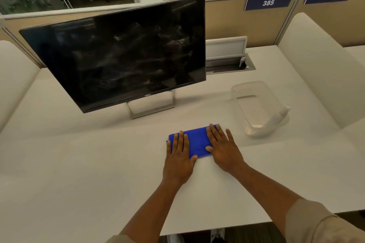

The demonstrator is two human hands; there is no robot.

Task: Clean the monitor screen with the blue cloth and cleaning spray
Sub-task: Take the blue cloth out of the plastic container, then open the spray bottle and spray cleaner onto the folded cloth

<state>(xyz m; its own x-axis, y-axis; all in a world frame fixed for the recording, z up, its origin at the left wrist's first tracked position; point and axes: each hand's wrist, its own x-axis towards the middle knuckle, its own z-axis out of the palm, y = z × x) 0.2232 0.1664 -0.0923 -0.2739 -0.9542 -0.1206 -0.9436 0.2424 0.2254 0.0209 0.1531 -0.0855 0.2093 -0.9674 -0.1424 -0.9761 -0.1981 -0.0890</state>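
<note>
- Both my hands lie flat on the folded cloth, low in the middle of the frame, on the white surface.
- Left hand covers the cloth's left end; right hand covers its right end. Fingers are spread and pressing down, so neither grip is closed on anything.
- The monitor stands in the upper left, tilted, screen dark. It shows pale smears and streaks across the middle, so I judge the wiping unfinished, or the spray still wet on it; I cannot tell which.
- The spray bottle lies tipped in the clear tub at right, near the cloth but not touching it. Nobody holds it.
- My read: the cloth is being folded or flattened, either before wiping or at the end.
- If the smears are dirt, what is left is lifting the cloth and wiping the screen clear.
</note>
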